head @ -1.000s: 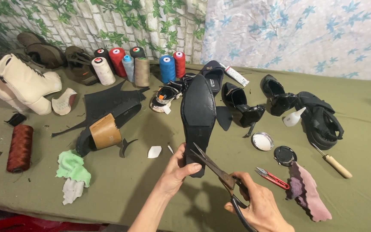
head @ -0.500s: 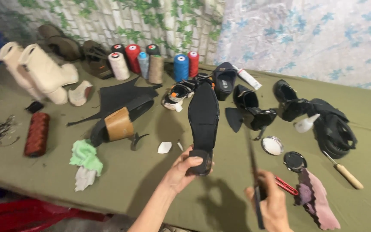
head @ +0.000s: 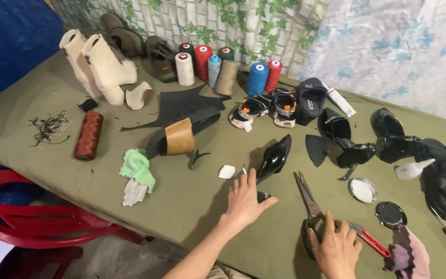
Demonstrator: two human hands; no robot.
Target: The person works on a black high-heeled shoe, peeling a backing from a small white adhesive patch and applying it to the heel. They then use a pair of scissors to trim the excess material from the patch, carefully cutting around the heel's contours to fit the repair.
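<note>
Your left hand lies flat with fingers spread, holding nothing, fingertips just beside the black sole tilted on the green table, while your right hand grips the scissors, blades pointing away, near the round open tin.

Single view, head-worn camera. Looks down and forward from above near edge of olive-green cloth-covered bench, facing leaf-patterned brick-print wall covering at far side. Moderately near: both hands low in frame, whole bench width visible. Red plastic chair at lower left corner. No second view to share.
</note>
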